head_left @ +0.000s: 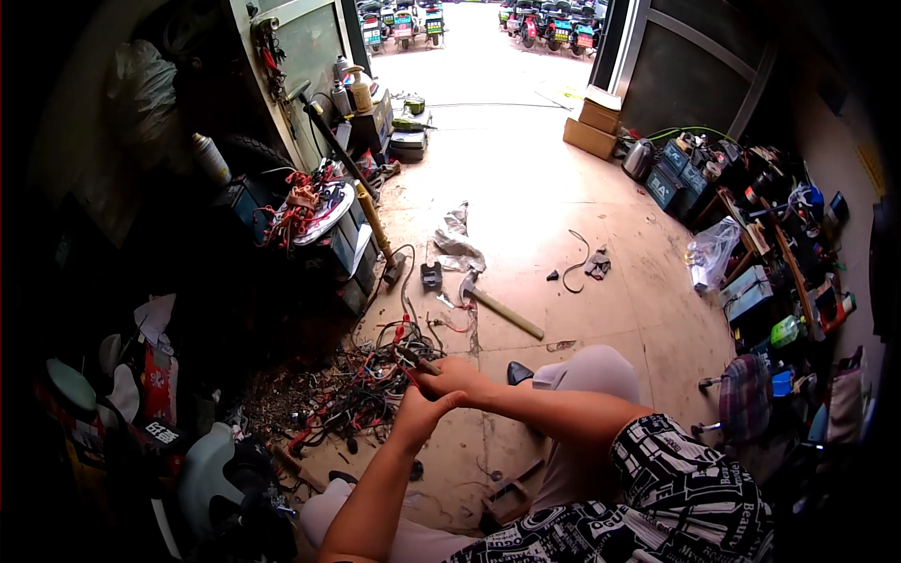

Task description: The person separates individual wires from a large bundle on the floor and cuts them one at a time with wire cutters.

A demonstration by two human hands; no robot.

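Note:
My right hand (460, 380) is closed around a dark hand tool that looks like pliers (409, 356), its jaws pointing away to the left. Just below it, my left hand (424, 413) is closed, and a thin red strand, apparently a wire (410, 376), shows at its fingertips. The two hands touch or nearly touch. Beneath and beyond them spreads a tangled heap of cut wires (352, 389), mostly black with red bits. What lies inside the left palm is hidden.
A hammer (507, 314) lies on the tiled floor beyond my hands, near a small black block (431, 276) and a crumpled plastic bag (458, 242). A long-handled sledgehammer (374, 225) leans at the left. Batteries (664, 183) and a plaid stool (746, 394) stand at the right.

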